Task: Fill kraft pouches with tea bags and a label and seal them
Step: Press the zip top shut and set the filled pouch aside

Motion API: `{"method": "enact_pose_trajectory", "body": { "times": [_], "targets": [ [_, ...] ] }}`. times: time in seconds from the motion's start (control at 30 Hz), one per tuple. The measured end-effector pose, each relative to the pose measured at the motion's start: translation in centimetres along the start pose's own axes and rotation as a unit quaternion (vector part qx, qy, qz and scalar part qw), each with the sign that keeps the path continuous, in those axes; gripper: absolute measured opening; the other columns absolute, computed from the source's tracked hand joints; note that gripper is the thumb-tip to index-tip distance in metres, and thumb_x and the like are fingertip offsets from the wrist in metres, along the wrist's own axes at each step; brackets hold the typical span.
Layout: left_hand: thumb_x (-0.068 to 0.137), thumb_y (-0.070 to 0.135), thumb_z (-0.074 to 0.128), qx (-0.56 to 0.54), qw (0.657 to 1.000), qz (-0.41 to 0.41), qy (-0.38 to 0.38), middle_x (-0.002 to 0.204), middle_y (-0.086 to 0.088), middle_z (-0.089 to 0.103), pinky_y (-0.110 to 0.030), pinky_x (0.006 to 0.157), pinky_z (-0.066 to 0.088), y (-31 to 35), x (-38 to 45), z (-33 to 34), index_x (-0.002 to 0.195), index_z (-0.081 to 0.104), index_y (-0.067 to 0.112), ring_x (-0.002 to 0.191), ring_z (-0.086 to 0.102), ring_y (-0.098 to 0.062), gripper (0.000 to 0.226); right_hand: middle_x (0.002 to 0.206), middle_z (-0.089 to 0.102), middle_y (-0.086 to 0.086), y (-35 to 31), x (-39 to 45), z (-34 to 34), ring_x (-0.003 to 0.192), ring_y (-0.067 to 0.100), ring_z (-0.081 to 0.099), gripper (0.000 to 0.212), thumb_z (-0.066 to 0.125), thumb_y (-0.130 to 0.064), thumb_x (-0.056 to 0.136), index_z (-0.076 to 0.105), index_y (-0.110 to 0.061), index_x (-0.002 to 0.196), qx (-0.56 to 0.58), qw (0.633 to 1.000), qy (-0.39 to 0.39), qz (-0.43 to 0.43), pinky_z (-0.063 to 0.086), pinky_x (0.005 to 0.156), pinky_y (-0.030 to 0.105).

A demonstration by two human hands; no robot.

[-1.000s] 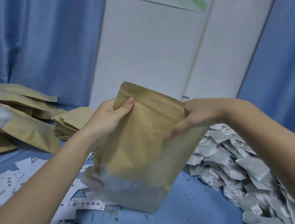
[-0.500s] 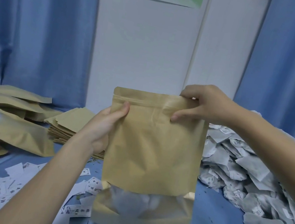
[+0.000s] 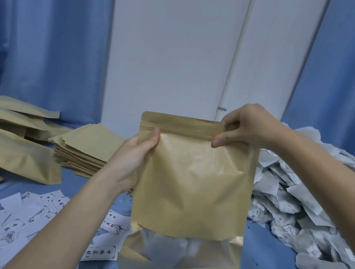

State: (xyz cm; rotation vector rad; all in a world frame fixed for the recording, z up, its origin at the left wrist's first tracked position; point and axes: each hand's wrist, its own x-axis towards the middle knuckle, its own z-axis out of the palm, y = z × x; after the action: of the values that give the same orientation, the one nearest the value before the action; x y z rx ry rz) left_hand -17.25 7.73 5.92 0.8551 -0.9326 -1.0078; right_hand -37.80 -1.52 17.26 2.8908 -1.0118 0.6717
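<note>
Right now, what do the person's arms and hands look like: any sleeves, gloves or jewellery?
Both forearms are bare as far as the frame shows, with no sleeve edge in view. The left hand and right hand wear no gloves, rings, watch or bands. Nails look short and unpainted.

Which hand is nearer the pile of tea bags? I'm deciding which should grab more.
Right. The right hand pinches the pouch's top corner just beside the tea bag pile; the left hand holds the pouch's opposite edge, farther away.

kraft pouch (image 3: 191, 184) turned upright and square-on since a second ago, right hand (image 3: 242, 126) now pinching its top corner
</note>
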Motion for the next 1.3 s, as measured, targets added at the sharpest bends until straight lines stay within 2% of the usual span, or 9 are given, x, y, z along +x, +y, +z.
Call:
{"method": "enact_pose_trajectory", "body": {
  "times": [0.13, 0.23, 0.43, 0.57, 0.73, 0.83, 1.0, 1.17, 1.3],
  "targets": [
    [0.083, 0.039, 0.066, 0.039, 0.999, -0.016, -0.03, 0.087, 0.001, 0.074, -0.022, 0.062, 0.054, -0.1, 0.6, 0.3, 0.08, 0.077, 0.019, 0.079, 0.071, -0.013, 0.024, 0.061, 0.058, -0.021, 1.0, -0.1, 0.4, 0.064, -0.01, 0.051, 0.054, 0.084, -0.049, 0.055, 0.048, -0.04, 0.095, 0.0, 0.999, -0.024, 0.032, 0.036, 0.054, 0.01],
    [0.074, 0.04, 0.073, 0.118, 0.992, 0.04, -0.013, 0.087, -0.001, 0.074, -0.022, 0.064, 0.051, 0.3, 1.1, 0.5, 0.082, 0.076, 0.015, 0.078, 0.069, -0.014, 0.027, 0.076, 0.062, -0.015, 0.8, 0.1, 0.7, 0.072, -0.002, 0.051, 0.041, 0.078, -0.048, 0.065, 0.062, -0.032, 0.099, -0.074, 0.993, -0.083, 0.026, 0.037, 0.059, 0.012],
    [0.083, 0.033, 0.07, 0.187, 0.97, 0.147, 0.054, 0.067, 0.013, 0.071, -0.014, 0.054, 0.046, -0.3, 1.2, 2.5, 0.07, 0.071, 0.023, 0.062, 0.063, 0.001, 0.017, 0.064, 0.063, -0.026, -3.6, 1.4, 1.3, 0.064, -0.011, 0.055, 0.018, 0.074, -0.052, 0.068, 0.07, -0.036, 0.074, 0.025, 0.997, -0.067, -0.009, 0.041, 0.053, 0.008],
    [0.08, 0.044, 0.067, 0.18, 0.963, 0.175, 0.096, 0.066, 0.013, 0.067, -0.019, 0.061, 0.044, -1.0, 0.7, 2.2, 0.077, 0.064, 0.02, 0.064, 0.059, -0.002, 0.024, 0.039, 0.043, -0.014, -4.8, 1.4, 1.7, 0.045, 0.0, 0.042, 0.035, 0.076, -0.045, 0.071, 0.055, -0.025, 0.05, -0.011, 0.999, -0.05, -0.014, 0.03, 0.041, 0.013],
    [0.084, 0.024, 0.07, 0.124, 0.957, 0.228, 0.129, 0.072, -0.004, 0.066, -0.031, 0.072, 0.043, -1.6, 0.4, 2.3, 0.071, 0.063, 0.023, 0.071, 0.055, -0.013, 0.015, 0.046, 0.04, -0.006, -4.8, 0.9, 2.0, 0.047, 0.005, 0.039, 0.036, 0.075, -0.045, 0.072, 0.059, -0.017, 0.057, -0.032, 0.999, -0.016, -0.002, 0.026, 0.045, 0.019],
    [0.084, 0.028, 0.07, 0.148, 0.938, 0.261, 0.172, 0.067, -0.01, 0.062, -0.033, 0.069, 0.04, -2.2, 0.8, 2.7, 0.066, 0.061, 0.026, 0.066, 0.048, -0.014, 0.02, 0.05, 0.041, -0.002, -5.2, 0.9, 2.1, 0.05, 0.01, 0.035, 0.035, 0.077, -0.042, 0.071, 0.062, -0.012, 0.062, -0.029, 1.0, -0.005, 0.006, 0.028, 0.052, 0.027],
    [0.078, 0.042, 0.064, 0.152, 0.93, 0.281, 0.181, 0.057, 0.005, 0.06, -0.033, 0.064, 0.039, -2.5, 0.9, 3.3, 0.066, 0.063, 0.03, 0.059, 0.043, -0.011, 0.017, 0.064, 0.065, -0.005, -5.7, 0.9, 1.4, 0.056, 0.004, 0.05, 0.022, 0.073, -0.043, 0.075, 0.071, -0.021, 0.071, 0.02, 0.999, -0.035, 0.021, 0.039, 0.05, 0.017],
    [0.088, 0.035, 0.062, 0.151, 0.94, 0.269, 0.148, 0.065, -0.006, 0.055, -0.033, 0.065, 0.034, -2.9, 0.8, 3.1, 0.074, 0.063, 0.023, 0.065, 0.041, -0.014, 0.019, 0.055, 0.044, -0.004, -6.5, 0.9, 2.5, 0.055, 0.007, 0.039, 0.042, 0.063, -0.036, 0.085, 0.041, -0.018, 0.054, -0.124, 0.992, -0.002, 0.017, 0.027, 0.048, 0.028],
    [0.091, 0.033, 0.058, 0.195, 0.912, 0.306, 0.19, 0.055, -0.007, 0.04, -0.032, 0.057, 0.027, -3.2, 0.3, 2.8, 0.072, 0.058, 0.014, 0.058, 0.031, -0.012, 0.026, 0.053, 0.038, -0.007, -7.4, 0.3, 2.3, 0.053, 0.005, 0.035, 0.045, 0.062, -0.038, 0.085, 0.036, -0.021, 0.052, -0.124, 0.992, -0.002, -0.001, 0.024, 0.048, 0.028]
  ]
}}
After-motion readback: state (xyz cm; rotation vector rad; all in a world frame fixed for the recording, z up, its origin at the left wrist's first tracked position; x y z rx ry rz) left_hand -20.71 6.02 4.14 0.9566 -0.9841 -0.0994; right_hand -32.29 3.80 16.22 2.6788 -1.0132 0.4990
